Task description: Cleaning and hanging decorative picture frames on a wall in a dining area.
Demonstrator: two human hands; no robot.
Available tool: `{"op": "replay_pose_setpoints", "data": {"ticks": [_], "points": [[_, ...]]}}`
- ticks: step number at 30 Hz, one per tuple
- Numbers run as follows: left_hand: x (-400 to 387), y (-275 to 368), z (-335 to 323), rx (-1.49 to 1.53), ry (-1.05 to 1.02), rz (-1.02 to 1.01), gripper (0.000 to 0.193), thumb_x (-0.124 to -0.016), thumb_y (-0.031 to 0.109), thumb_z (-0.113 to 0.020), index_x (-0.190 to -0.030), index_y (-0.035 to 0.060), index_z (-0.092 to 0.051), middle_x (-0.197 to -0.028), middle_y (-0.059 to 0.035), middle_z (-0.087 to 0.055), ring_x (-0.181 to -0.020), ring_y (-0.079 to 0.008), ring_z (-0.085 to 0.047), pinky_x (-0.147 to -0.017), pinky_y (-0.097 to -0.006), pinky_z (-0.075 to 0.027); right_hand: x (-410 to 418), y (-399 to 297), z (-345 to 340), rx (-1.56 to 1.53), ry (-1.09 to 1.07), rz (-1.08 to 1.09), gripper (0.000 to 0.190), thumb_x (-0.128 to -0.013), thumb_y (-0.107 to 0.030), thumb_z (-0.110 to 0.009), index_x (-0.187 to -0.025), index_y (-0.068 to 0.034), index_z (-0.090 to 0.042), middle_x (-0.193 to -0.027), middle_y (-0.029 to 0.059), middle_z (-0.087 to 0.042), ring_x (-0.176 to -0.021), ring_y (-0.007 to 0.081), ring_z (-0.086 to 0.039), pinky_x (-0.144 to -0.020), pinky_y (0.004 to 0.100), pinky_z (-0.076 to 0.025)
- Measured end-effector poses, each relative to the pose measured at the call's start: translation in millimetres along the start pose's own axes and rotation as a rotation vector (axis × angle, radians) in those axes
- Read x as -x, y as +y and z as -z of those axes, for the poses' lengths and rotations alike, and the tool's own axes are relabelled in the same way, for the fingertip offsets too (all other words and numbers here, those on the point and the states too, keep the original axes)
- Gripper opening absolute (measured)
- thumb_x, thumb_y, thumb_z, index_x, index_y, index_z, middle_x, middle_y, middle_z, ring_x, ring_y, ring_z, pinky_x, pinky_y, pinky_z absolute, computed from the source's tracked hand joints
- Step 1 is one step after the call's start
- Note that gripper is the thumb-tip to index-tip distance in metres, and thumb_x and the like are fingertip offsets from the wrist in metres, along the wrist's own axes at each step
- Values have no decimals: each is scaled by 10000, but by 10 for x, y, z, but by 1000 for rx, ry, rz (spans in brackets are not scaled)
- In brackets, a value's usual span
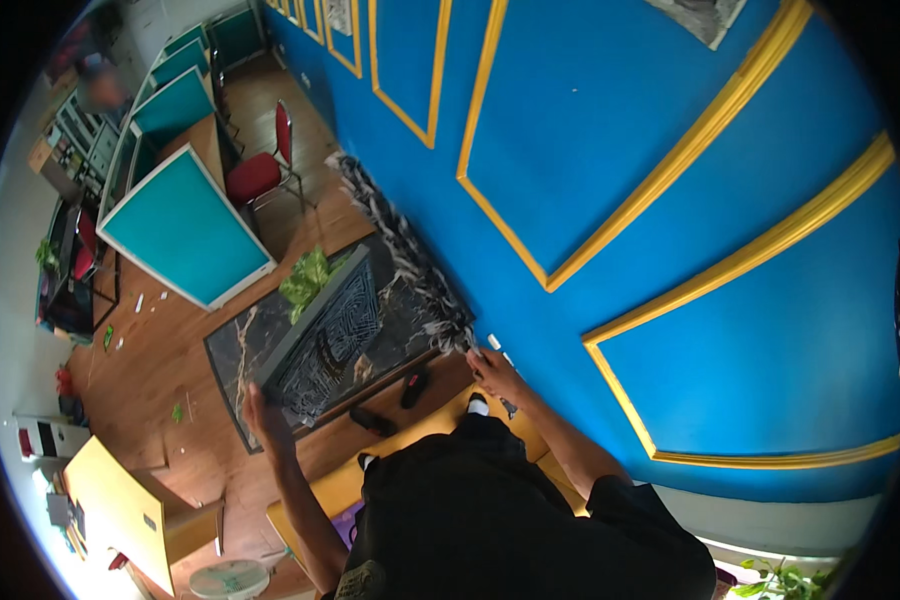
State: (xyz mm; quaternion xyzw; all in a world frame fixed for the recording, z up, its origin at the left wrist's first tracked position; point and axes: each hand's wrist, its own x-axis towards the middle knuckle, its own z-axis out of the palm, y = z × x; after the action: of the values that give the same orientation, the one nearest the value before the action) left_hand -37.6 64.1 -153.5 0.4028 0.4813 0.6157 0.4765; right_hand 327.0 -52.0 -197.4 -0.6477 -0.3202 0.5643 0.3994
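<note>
My left hand (268, 427) holds a dark picture panel (330, 352) by its near lower corner. Pale swirling lines cover its face, and its edge is grey. The panel stands tilted over a black marble-patterned tabletop (232, 352). In my right hand (499, 375) is the handle end of a long, shaggy grey duster (405, 255). The duster stretches away along the foot of the blue wall (570, 150). My socked feet rest on a yellow sofa (420, 416).
A leafy green plant (307, 277) shows behind the panel. Dark slippers (375, 421) lie on the wooden floor (187, 375) between sofa and table. Teal partitions (187, 225) and a red chair (259, 176) stand farther off. A person (105, 86) is at the far left.
</note>
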Motion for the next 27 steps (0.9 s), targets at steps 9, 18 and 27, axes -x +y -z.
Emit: {"op": "replay_pose_setpoints", "data": {"ticks": [9, 18, 27], "points": [[-176, -134, 149, 572, -178, 50, 417, -927, 290, -469, -1156, -55, -525, -1190, -137, -565, -1120, -213, -505, -1000, -352, -340, 169, 184, 416, -215, -351, -190, 315, -960, -436, -415, -875, -136, -458, -521, -60, -308, -386, 27, -263, -322, 197, -188], [-334, -197, 301, 564, -117, 5, 393, -925, 288, -468, -1117, -46, -545, -1123, -124, -592, -1072, -197, -530, -971, -333, -374, -32, 437, 1500, 944, 342, 106, 352, -938, -382, -406, -953, -87, -598, -806, 196, -629, -806, 414, -596, -716, 522, -458], [-116, -157, -84, 170, -19, 70, 340, -880, 330, -505, -913, -4, -557, -879, -46, -525, -874, -134, -476, -817, -284, -353, -219, -1260, 2198, 1330, 944, 301, 292, -953, -348, -396, -929, -77, -499, -665, 259, -586, -640, 469, -565, -541, 569, -445]]}}
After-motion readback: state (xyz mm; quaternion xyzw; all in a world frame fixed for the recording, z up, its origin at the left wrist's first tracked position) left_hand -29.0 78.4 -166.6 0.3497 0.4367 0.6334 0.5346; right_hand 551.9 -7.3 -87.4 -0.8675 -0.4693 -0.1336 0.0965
